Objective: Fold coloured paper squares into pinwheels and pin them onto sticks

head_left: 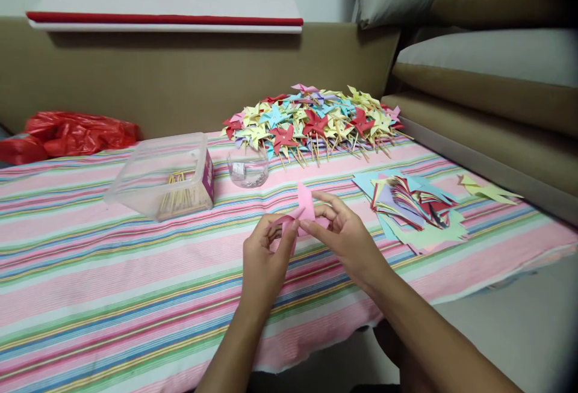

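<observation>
My left hand [264, 254] and my right hand [345, 233] both pinch a pink paper piece [306, 203] held just above the striped cloth [112, 272]. The paper's corners are folded toward its middle, between my fingertips. A pile of finished paper pinwheels [311, 119] on thin sticks lies farther back. To the right of my right hand sits a stack of cut coloured paper pieces [413, 203]. A single yellow paper piece [487, 189] lies apart, further right.
A clear plastic box [162, 173] with thin wooden sticks stands left of centre. Beside it is a small clear dish [247, 170]. A red plastic bag [67, 134] lies at the far left. Cushions [487, 62] rise at the right, and the cloth's edge drops off near me.
</observation>
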`<state>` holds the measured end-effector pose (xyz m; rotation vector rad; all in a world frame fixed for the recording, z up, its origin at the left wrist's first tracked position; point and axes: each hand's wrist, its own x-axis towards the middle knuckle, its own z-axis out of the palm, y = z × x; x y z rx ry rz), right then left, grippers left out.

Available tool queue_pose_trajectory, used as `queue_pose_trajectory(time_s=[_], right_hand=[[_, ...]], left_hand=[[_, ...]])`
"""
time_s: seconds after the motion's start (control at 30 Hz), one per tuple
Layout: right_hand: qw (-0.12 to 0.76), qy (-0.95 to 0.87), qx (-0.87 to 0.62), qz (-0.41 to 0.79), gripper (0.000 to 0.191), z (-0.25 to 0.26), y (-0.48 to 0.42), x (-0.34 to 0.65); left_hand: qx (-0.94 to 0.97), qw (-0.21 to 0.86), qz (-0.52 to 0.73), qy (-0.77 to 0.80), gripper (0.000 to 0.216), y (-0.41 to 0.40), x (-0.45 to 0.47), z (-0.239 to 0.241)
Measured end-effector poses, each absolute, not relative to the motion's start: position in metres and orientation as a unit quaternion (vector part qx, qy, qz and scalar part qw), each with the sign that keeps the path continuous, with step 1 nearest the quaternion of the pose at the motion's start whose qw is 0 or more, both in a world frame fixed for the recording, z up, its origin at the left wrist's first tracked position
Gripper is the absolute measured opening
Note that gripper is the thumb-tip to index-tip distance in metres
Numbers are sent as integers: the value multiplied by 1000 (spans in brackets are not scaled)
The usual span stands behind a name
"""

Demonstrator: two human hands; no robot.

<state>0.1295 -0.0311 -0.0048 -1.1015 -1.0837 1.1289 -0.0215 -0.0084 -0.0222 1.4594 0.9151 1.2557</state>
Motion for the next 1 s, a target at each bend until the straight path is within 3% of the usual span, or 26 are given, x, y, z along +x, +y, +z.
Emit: queue_pose_trajectory(time_s=[0.07, 0.13, 0.53, 0.67, 0.87, 1.0], right_hand=[[554, -495, -467, 479, 24, -2, -31, 131], [545, -507, -465, 480, 15, -1, -31, 133], [557, -501, -486, 451, 14, -9, -31, 130], [547, -534, -510, 396, 14, -8, -32, 127], [494, -584, -562, 315, 18, -6, -26, 125], [451, -634, -557, 289, 20, 15, -11, 131]], left_hand=[[613, 472, 510, 375, 18, -8, -22, -23], [622, 465, 506, 375, 18, -8, -22, -24], [646, 429, 509, 373, 11, -6, -20, -31], [653, 408, 487, 413, 21, -7, -22, -26], [653, 407, 459, 444, 22, -4, -30, -23], [595, 459, 508, 421, 23, 3, -36, -16]])
